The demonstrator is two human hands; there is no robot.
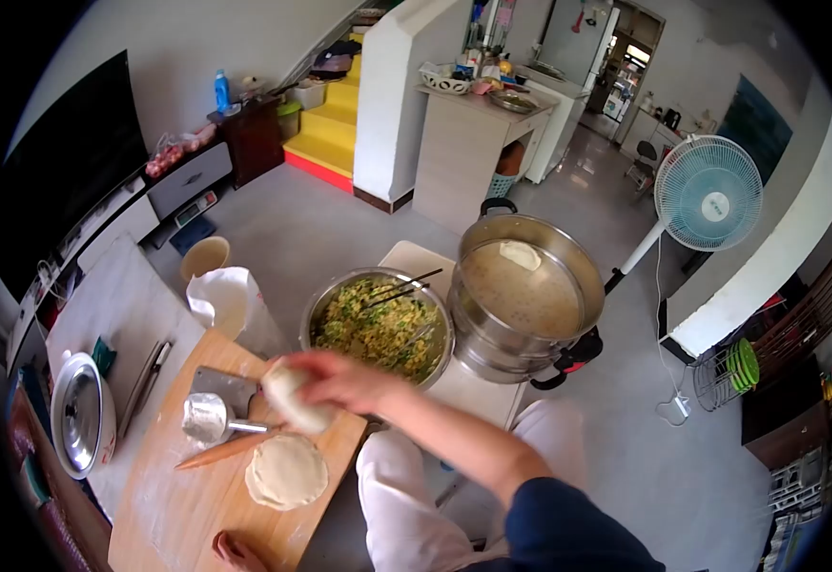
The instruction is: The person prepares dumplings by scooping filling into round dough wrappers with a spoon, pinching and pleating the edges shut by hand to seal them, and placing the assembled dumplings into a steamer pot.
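My right hand is raised over the far right part of the wooden board, closed on a pale, rounded piece of dough that is slightly blurred. Just below it, a flat round dough wrapper lies on the board. My left hand rests at the board's near edge, mostly cut off by the frame; its loosely bent fingers hold nothing I can see. A rolling pin, a metal scoop with flour and a dough scraper lie beyond the wrapper.
A metal bowl of chopped yellow-green filling with chopsticks stands beyond the board. Right of it is a steamer pot with one folded dough piece inside. A white bag stands left of the bowl; a fan is at right.
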